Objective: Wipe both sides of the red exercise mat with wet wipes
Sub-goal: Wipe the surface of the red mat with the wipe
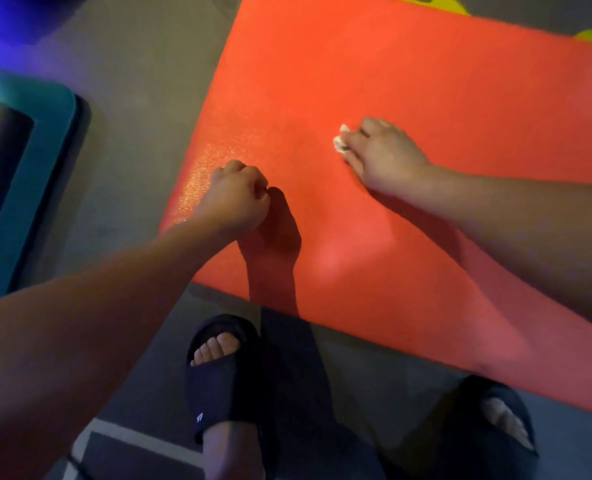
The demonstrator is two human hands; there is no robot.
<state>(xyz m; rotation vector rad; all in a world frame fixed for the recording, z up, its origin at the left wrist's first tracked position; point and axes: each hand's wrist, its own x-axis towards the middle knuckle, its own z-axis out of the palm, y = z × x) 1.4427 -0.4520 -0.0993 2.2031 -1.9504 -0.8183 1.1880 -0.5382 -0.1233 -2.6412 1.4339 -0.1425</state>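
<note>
The red exercise mat (409,81) lies flat on the floor and fills the middle and right of the view. My right hand (381,154) presses a crumpled white wet wipe (340,142) down on the mat near its middle; only the wipe's edge shows past my fingertips. My left hand (237,194) is curled into a fist and rests on the mat near its left edge, with nothing visible in it. A damp, glossy patch (201,181) shines just left of that fist.
My two feet in black slides (218,382) (495,417) stand on the grey floor by the mat's near edge. A teal-edged mat or platform (28,174) lies at the left. Yellow floor markings (433,1) show beyond the mat's far edge.
</note>
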